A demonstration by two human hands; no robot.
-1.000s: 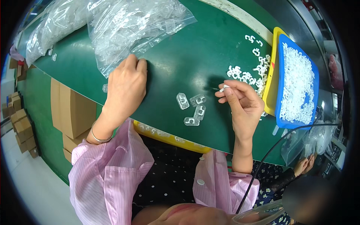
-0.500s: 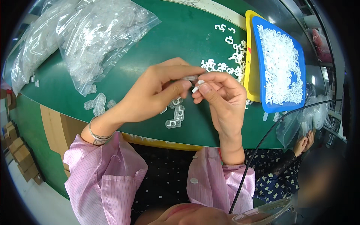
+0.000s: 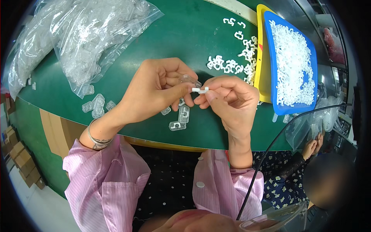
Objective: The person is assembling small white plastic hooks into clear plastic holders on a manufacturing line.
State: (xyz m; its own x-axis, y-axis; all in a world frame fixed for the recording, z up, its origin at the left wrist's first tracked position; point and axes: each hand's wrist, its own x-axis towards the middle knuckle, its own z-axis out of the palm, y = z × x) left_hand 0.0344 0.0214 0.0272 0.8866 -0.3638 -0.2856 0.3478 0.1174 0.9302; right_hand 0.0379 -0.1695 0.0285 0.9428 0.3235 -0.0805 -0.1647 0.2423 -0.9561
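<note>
Clear plastic housing (image 3: 189, 80) sits pinched in the left hand (image 3: 158, 91) above the green table (image 3: 185, 34), meeting a small white clip (image 3: 200, 90) gripped by the right hand (image 3: 230, 101). Far left, large clear bags (image 3: 85, 38) hold more housings. Far right, a blue tray (image 3: 307, 69) full of white clips rests on a yellow tray (image 3: 259, 46). Loose clips (image 3: 228, 63) and loose housings (image 3: 179, 118) lie near the hands.
</note>
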